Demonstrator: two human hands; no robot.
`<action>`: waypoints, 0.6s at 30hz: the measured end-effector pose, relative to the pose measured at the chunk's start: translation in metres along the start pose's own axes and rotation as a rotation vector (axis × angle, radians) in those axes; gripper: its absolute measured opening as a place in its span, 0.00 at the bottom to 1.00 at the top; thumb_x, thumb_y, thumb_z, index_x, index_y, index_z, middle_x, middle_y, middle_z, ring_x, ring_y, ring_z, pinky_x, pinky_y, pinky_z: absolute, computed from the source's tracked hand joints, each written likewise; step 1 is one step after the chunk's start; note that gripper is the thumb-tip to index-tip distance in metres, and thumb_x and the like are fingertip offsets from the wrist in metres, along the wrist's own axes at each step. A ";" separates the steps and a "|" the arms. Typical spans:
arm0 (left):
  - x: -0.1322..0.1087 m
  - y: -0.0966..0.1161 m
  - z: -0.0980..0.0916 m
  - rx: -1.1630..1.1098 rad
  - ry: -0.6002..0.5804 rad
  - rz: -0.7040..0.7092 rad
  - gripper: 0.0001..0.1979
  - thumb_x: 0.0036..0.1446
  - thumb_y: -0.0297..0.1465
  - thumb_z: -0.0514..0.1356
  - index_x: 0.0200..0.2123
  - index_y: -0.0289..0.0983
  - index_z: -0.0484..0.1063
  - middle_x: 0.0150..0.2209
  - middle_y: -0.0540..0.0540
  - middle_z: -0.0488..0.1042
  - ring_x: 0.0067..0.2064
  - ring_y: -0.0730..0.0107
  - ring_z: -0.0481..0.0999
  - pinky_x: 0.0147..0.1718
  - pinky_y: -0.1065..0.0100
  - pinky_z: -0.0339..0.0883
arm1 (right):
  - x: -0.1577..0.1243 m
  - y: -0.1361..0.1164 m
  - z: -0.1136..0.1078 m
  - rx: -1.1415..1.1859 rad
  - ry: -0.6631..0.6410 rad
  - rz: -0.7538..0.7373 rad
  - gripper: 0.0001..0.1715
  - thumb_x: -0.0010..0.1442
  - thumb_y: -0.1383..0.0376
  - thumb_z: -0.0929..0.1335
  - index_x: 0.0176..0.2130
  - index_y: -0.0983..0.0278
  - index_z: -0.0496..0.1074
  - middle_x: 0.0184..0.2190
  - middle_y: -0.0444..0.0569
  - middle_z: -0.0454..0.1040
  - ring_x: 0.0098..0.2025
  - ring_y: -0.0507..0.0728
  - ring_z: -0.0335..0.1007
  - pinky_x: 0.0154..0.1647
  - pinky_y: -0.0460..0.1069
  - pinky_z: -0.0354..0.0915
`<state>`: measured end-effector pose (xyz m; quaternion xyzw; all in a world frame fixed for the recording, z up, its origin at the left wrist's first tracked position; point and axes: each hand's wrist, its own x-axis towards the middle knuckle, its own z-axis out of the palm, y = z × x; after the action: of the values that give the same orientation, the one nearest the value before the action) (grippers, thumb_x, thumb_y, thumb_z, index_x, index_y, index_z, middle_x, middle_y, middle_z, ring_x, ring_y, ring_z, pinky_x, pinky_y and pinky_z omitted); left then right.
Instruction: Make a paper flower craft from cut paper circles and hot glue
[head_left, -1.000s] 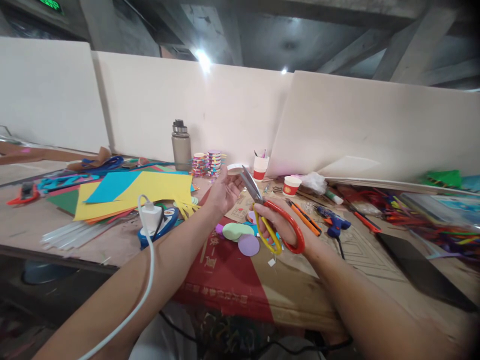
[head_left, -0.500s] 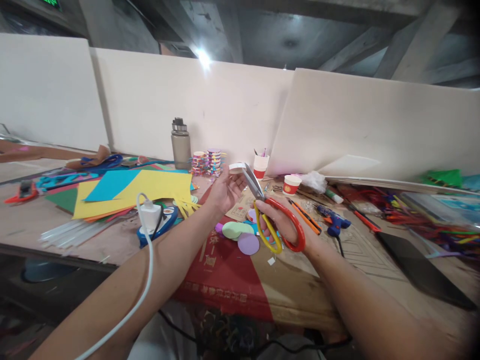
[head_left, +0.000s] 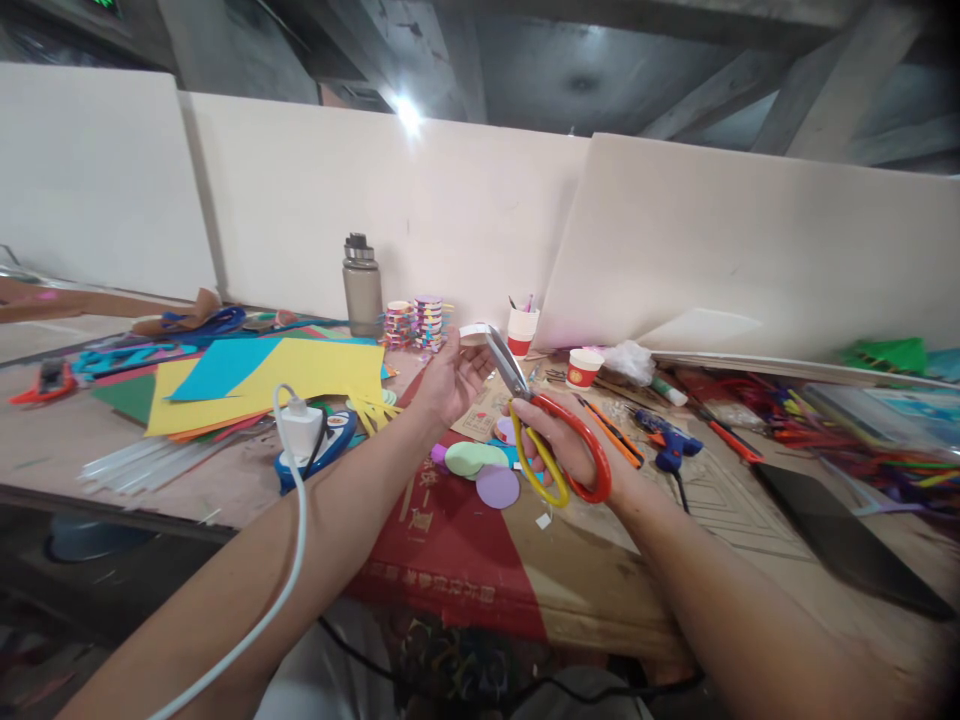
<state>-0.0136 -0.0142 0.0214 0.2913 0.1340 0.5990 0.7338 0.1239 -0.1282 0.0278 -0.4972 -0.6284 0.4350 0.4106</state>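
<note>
While the white band is held raised above the table by the left hand, its right end is met, as it seems, by the tips of the scissors. The left thumb is laid near the other end, and the left fingers are only half curled. By the right hand the scissors are gripped firmly, with the fingers wrapped about the handles; whether the blades are slightly parted cannot be told.

For a clean cut, the band should be held taut, the blades should be set square across it, and the left fingertips should be left well clear of the edge.

As for numbers, one pair of scissors, one bottle and one glue gun can be counted. Two stacks of discs and two paper cups are seen. One purple disc is fully visible; the green discs are overlapped, so their number is uncertain. One small white square is also found.
</note>
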 end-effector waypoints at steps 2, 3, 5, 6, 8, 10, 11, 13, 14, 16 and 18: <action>0.000 0.000 -0.001 0.004 0.005 -0.001 0.19 0.61 0.44 0.58 0.33 0.33 0.75 0.33 0.41 0.78 0.42 0.67 0.79 0.49 0.66 0.71 | -0.001 -0.001 0.000 -0.011 0.012 0.023 0.26 0.58 0.45 0.65 0.23 0.63 0.64 0.16 0.41 0.65 0.15 0.48 0.61 0.12 0.43 0.59; 0.000 0.000 -0.001 0.006 0.004 -0.001 0.19 0.61 0.44 0.58 0.33 0.33 0.75 0.34 0.41 0.78 0.43 0.66 0.79 0.49 0.66 0.70 | -0.001 -0.002 0.000 -0.013 0.020 0.035 0.26 0.58 0.45 0.65 0.24 0.62 0.64 0.16 0.41 0.65 0.15 0.48 0.61 0.12 0.43 0.59; 0.000 0.000 -0.001 0.013 -0.001 0.000 0.18 0.61 0.43 0.58 0.34 0.33 0.75 0.35 0.40 0.78 0.44 0.65 0.79 0.50 0.66 0.70 | -0.001 -0.003 0.000 -0.019 0.027 0.041 0.25 0.58 0.45 0.65 0.25 0.62 0.63 0.16 0.41 0.65 0.15 0.49 0.61 0.12 0.43 0.60; 0.000 0.000 -0.001 0.017 -0.006 0.003 0.18 0.62 0.43 0.58 0.34 0.33 0.75 0.35 0.40 0.78 0.45 0.65 0.78 0.50 0.66 0.69 | -0.002 -0.003 0.000 -0.025 0.028 0.035 0.25 0.58 0.45 0.65 0.25 0.62 0.64 0.16 0.41 0.66 0.15 0.49 0.62 0.12 0.43 0.59; -0.001 0.000 -0.001 0.023 -0.015 0.011 0.18 0.63 0.42 0.57 0.34 0.32 0.76 0.35 0.40 0.78 0.44 0.66 0.79 0.50 0.66 0.69 | -0.002 -0.004 0.000 -0.041 0.029 0.018 0.24 0.59 0.45 0.65 0.26 0.62 0.64 0.16 0.41 0.66 0.15 0.49 0.62 0.13 0.43 0.59; -0.001 0.001 -0.001 0.031 -0.022 0.017 0.18 0.63 0.42 0.56 0.35 0.32 0.76 0.35 0.40 0.79 0.43 0.67 0.79 0.49 0.67 0.69 | -0.003 -0.005 0.000 -0.053 0.027 0.004 0.24 0.60 0.46 0.65 0.25 0.62 0.64 0.15 0.40 0.65 0.15 0.48 0.61 0.12 0.42 0.58; -0.001 0.001 -0.002 0.036 -0.023 0.017 0.19 0.63 0.42 0.56 0.35 0.32 0.76 0.35 0.40 0.79 0.43 0.67 0.79 0.49 0.68 0.69 | -0.003 -0.006 0.000 -0.056 0.022 -0.001 0.24 0.60 0.46 0.64 0.25 0.62 0.64 0.15 0.40 0.65 0.14 0.48 0.61 0.12 0.42 0.58; -0.001 0.001 -0.002 0.045 -0.021 0.015 0.19 0.63 0.43 0.56 0.35 0.32 0.76 0.37 0.40 0.79 0.43 0.67 0.79 0.49 0.68 0.69 | -0.003 -0.006 0.000 -0.063 0.013 -0.018 0.25 0.61 0.47 0.64 0.24 0.62 0.63 0.15 0.40 0.64 0.14 0.48 0.60 0.11 0.43 0.57; -0.001 0.001 -0.002 0.049 -0.020 0.013 0.19 0.63 0.43 0.56 0.36 0.33 0.76 0.37 0.40 0.79 0.43 0.67 0.78 0.49 0.68 0.69 | -0.003 -0.006 0.000 -0.069 0.010 -0.029 0.25 0.61 0.47 0.64 0.24 0.62 0.63 0.15 0.40 0.65 0.14 0.48 0.60 0.11 0.43 0.57; -0.001 0.001 -0.003 0.051 -0.019 0.011 0.19 0.63 0.44 0.56 0.36 0.33 0.76 0.37 0.40 0.79 0.44 0.68 0.78 0.49 0.68 0.69 | -0.003 -0.006 0.000 -0.081 0.010 -0.042 0.25 0.62 0.47 0.63 0.24 0.62 0.63 0.15 0.40 0.65 0.14 0.48 0.61 0.13 0.43 0.58; -0.001 0.001 -0.003 0.049 -0.021 0.010 0.20 0.63 0.44 0.56 0.36 0.32 0.76 0.37 0.40 0.79 0.42 0.68 0.79 0.48 0.69 0.69 | -0.002 -0.004 0.000 -0.095 0.007 -0.051 0.26 0.62 0.47 0.63 0.23 0.62 0.63 0.15 0.41 0.64 0.14 0.48 0.62 0.14 0.43 0.60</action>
<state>-0.0162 -0.0143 0.0196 0.3160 0.1394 0.5963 0.7247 0.1236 -0.1312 0.0319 -0.5015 -0.6593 0.3923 0.4000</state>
